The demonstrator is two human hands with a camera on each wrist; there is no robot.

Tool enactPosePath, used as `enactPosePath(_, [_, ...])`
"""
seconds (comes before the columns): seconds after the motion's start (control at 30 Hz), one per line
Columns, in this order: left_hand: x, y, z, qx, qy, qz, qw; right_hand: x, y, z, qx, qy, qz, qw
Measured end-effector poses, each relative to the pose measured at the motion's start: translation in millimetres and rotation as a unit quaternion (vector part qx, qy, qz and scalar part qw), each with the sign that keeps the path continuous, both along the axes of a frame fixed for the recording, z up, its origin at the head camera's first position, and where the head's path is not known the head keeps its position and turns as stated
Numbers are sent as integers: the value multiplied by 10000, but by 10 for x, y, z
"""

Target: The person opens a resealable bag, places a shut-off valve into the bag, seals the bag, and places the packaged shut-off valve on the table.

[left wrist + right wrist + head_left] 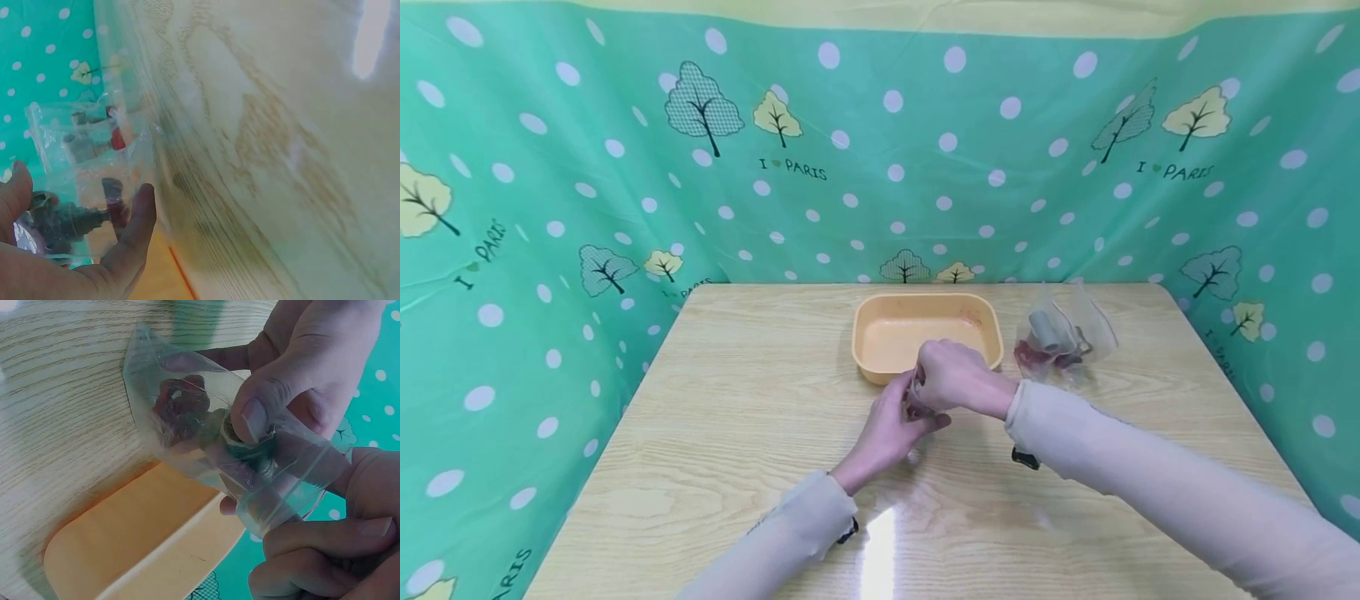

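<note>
A clear plastic bag (144, 381) hangs between my two hands, just in front of the orange basin (887, 337). Inside it lies a valve-like fitting (69, 225) with a dark red handle (181, 403) and a metallic, ring-shaped end. My left hand (886, 429) grips the bagged fitting, its thumb on the ring-shaped end in the right wrist view. My right hand (953, 377) has its fingers curled at the bag's other end, gripping the film; some of its fingertips are hidden. Whether any finger is inside the bag, I cannot tell.
Right of the basin, other clear bags (1097, 325) lie on the wooden table (722, 400), holding a grey cylindrical part (1045, 331) and dark red pieces (1032, 357). A green dotted curtain (895, 200) surrounds the table's back and sides.
</note>
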State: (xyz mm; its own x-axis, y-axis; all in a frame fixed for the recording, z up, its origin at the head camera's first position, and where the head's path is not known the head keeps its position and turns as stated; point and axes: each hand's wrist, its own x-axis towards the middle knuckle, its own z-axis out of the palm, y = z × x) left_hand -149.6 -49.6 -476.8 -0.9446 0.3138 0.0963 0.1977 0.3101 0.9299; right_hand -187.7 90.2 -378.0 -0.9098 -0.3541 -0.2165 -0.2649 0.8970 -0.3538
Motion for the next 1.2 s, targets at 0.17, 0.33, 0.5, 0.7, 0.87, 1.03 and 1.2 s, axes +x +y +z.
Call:
enactPosePath(0.17, [-4, 9, 0, 61, -71, -11, 10000, -2, -4, -25, 32, -56, 19, 10000])
enactPosePath(0.33, [-4, 17, -31, 15, -15, 31, 10000, -14, -5, -66, 36, -156, -10, 9999])
enactPosePath(0.5, [-3, 17, -37, -34, 39, 23, 10000, -15, -8, -93, 35, -174, -32, 9998])
enactPosePath(0.7, [21, 25, -22, -357, 283, 190, 9988, -7, -9, -126, 110, -129, -41, 9998])
enactPosePath(0.87, [37, 29, -30, -537, 266, 308, 9977, -2, -8, -151, 109, -140, -75, 9998])
enactPosePath(1.03, [47, 30, -42, -599, 220, 322, 9974, 10, -10, -175, 158, -179, -177, 9996])
enactPosePath(1.2, [48, 32, -69, -622, 271, 314, 9972, 38, 4, -170, 134, -89, -163, 9997])
